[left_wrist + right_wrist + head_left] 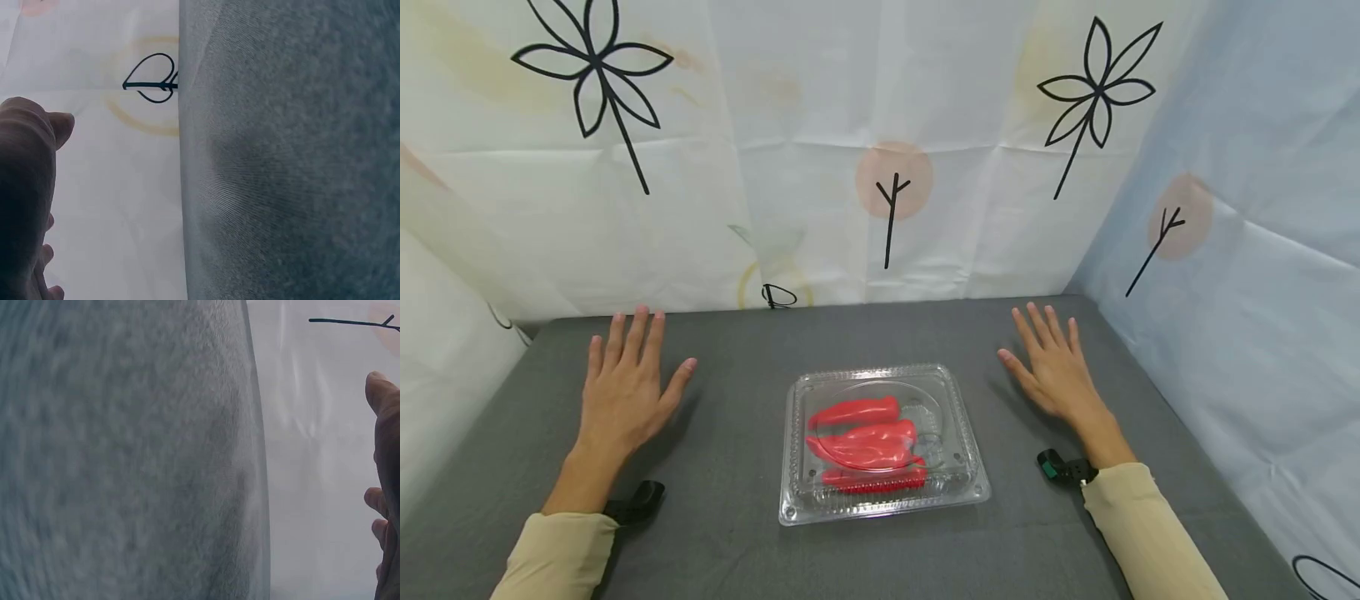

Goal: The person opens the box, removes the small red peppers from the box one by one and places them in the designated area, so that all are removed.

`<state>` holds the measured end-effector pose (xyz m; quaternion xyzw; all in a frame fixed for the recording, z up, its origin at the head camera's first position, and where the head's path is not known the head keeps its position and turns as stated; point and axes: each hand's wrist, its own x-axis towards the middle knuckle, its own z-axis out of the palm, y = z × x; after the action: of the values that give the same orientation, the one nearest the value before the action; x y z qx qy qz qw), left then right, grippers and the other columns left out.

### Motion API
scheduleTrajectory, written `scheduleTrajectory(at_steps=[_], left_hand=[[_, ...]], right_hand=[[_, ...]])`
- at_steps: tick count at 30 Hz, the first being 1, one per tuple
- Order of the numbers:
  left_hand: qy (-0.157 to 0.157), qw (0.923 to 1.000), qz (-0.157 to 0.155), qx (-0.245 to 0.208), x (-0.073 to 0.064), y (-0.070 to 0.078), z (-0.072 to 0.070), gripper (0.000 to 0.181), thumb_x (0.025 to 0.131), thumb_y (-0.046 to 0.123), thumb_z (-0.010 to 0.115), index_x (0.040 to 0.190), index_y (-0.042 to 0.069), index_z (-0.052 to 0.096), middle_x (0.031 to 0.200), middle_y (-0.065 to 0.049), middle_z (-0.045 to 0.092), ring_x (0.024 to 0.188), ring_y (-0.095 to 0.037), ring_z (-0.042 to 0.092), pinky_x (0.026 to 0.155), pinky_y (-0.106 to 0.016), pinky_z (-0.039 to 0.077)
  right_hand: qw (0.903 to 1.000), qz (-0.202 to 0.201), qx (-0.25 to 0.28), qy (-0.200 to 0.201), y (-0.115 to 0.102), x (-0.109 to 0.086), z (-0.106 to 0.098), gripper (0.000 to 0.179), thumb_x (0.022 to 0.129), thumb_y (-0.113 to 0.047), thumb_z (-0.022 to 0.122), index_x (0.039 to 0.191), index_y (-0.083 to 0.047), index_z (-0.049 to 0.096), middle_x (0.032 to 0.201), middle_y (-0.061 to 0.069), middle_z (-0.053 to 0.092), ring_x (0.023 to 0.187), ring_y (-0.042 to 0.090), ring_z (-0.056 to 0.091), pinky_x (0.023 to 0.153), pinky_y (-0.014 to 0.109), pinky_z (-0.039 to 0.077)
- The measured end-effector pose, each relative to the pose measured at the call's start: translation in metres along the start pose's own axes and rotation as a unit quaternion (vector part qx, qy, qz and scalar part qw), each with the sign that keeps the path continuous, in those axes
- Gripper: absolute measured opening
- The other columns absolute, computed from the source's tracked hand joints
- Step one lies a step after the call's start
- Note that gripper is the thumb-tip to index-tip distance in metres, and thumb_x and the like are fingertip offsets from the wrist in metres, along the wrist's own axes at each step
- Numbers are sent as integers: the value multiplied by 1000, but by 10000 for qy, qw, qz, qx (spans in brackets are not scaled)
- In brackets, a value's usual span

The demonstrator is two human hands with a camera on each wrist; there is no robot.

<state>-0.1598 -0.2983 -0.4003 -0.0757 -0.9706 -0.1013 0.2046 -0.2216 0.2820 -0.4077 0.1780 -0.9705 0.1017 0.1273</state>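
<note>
A clear plastic clamshell box (958, 467) with its lid down lies in the middle of the table. Inside it, toward the left, are several glossy red peppers (865, 446). My left hand (621, 400), palm down with fingers straight, is to the left of the box and apart from it; its thumb points toward the box side. To the right of the box is my right hand (1056, 375), also palm down with fingers spread. Both hands hold nothing. In the left wrist view the thumb (59, 128) shows at the left edge; neither wrist view shows the box.
The table is covered in grey cloth (722, 533). White fabric (820, 192) with line-drawn plants hangs along its far edge, and more fabric (1262, 300) closes off the right side. A dark wrist strap with a small device (1060, 467) sits on the right wrist.
</note>
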Motion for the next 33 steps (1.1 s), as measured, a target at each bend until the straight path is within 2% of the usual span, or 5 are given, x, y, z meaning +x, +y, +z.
scheduleTrajectory(at_steps=[9, 15, 23, 28, 33], left_hand=[[232, 9986, 73, -466, 0, 10, 1, 76, 106, 44, 48, 161, 0, 18, 164, -27, 18, 154, -39, 5, 122, -58, 2], [201, 9979, 152, -603, 0, 20, 1, 76, 105, 42, 51, 160, -1, 20, 163, -28, 21, 153, -41, 10, 122, -57, 4], [476, 9935, 371, -966, 1, 34, 8, 71, 101, 32, 61, 155, -4, 31, 157, -30, 32, 148, -47, 24, 120, -58, 15], [386, 9881, 240, -1470, 0, 45, 9, 69, 100, 29, 64, 155, -1, 35, 153, -30, 37, 141, -50, 33, 108, -68, 29], [174, 9821, 101, -1873, 0, 54, 10, 68, 101, 31, 64, 155, 0, 36, 151, -30, 40, 137, -51, 38, 103, -70, 33]], right_hand=[[9971, -168, 744, 40, -14, 1, 0, 72, 106, -46, 47, 160, -3, 25, 162, 25, 27, 150, 44, 19, 121, 59, 7], [9926, -207, 1196, -92, -24, 2, 3, 70, 106, -42, 51, 161, -6, 26, 161, 23, 30, 148, 44, 25, 121, 57, 11], [9856, -75, 1655, -334, -35, 0, 2, 66, 105, -39, 54, 160, -10, 30, 159, 23, 34, 144, 46, 31, 110, 68, 28], [9801, -151, 1945, -375, -41, -1, 1, 62, 105, -35, 56, 156, -6, 37, 152, 23, 44, 140, 44, 39, 108, 66, 32], [9722, -334, 2292, -333, -48, -1, 3, 58, 104, -29, 59, 153, -4, 42, 143, 21, 55, 132, 41, 50, 105, 64, 38]])
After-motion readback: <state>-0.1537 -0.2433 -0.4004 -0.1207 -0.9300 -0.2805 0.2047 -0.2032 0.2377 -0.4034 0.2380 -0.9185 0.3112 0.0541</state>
